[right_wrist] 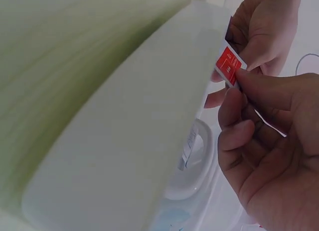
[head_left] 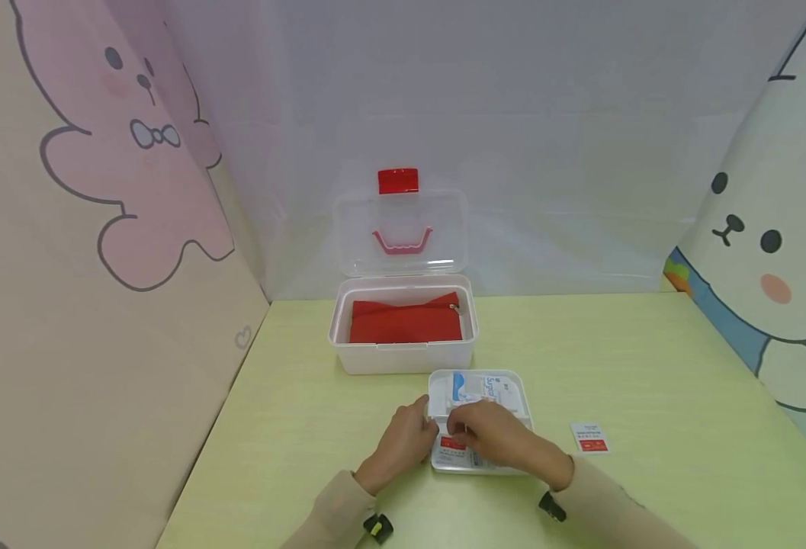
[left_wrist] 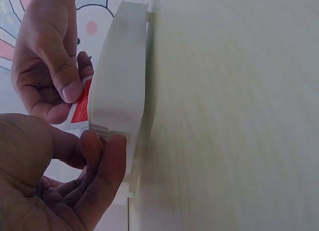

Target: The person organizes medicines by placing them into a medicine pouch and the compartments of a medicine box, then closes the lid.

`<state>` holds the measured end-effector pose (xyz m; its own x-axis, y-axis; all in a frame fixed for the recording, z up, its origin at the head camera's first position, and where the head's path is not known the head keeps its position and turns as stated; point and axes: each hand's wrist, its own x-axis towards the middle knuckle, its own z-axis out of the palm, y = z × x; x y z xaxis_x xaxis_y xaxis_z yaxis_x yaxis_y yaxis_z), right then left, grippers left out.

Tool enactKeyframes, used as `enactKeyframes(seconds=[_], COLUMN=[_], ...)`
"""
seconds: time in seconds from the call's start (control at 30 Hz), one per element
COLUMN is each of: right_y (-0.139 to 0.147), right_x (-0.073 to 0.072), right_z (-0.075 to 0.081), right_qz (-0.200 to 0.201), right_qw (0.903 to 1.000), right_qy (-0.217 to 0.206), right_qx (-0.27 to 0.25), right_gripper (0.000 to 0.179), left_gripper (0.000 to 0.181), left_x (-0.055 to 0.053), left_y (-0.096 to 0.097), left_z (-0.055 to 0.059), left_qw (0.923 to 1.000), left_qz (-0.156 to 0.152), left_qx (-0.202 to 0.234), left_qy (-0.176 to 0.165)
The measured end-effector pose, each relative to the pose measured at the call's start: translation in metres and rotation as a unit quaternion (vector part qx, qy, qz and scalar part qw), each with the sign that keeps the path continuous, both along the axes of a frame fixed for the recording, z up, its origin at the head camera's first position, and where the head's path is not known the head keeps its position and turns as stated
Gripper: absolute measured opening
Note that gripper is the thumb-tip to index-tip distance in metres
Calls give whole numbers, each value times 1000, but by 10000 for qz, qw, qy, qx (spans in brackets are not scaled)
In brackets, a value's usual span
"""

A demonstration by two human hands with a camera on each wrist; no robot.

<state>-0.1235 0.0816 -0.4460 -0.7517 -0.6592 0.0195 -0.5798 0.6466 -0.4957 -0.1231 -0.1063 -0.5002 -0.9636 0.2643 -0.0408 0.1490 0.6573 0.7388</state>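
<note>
A small white case (left_wrist: 122, 66) lies opened out on the table, with white and blue printed packets (head_left: 502, 387) in its far half. My left hand (head_left: 406, 438) holds the case's left side near the fold, its fingertips on the rim in the left wrist view. Over the near half, my right hand (head_left: 495, 435) pinches a small red-and-white packet (right_wrist: 228, 64) between thumb and finger. Part of the case's contents is hidden under the right hand. Another red-and-white packet (head_left: 590, 438) lies flat on the table to the right.
Behind the case stands a translucent white box (head_left: 403, 358), its clear lid (head_left: 403, 217) raised. A red zippered pouch (head_left: 406, 324) sits inside it. A cartoon-printed cloth (head_left: 512, 152) hangs at the back of the pale yellow table (head_left: 650, 366).
</note>
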Motion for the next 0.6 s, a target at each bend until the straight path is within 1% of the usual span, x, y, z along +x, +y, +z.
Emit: enactKeyframes(seconds=[0.13, 0.23, 0.33, 0.4, 0.5, 0.6], right_y=[-3, -5, -6, -6, -6, -5], right_x=[0, 1, 2, 3, 5, 7], right_z=[-4, -8, -11, -11, -6, 5], right_qz=[-59, -135, -199, -250, -346, -451], right_qw=[9996, 9986, 9974, 9967, 9957, 9947], right_qy=[91, 247, 370, 377, 218, 142], right_qx=[257, 437, 580, 673, 834, 910], right_gripper=[4, 4, 7, 9, 16, 21], left_gripper=[48, 48, 51, 51, 51, 50], left_x=[-1, -1, -1, -1, -1, -1], left_y=[0, 0, 0, 1, 1, 1], left_z=[-1, -1, -1, -1, -1, 0], left_qw=[10000, 9999, 9997, 9996, 9996, 9998], left_qz=[13, 24, 49, 72, 73, 37], left_qx=[-19, -58, -82, -92, -70, -21], left_qy=[-56, -128, -211, -245, -253, -211])
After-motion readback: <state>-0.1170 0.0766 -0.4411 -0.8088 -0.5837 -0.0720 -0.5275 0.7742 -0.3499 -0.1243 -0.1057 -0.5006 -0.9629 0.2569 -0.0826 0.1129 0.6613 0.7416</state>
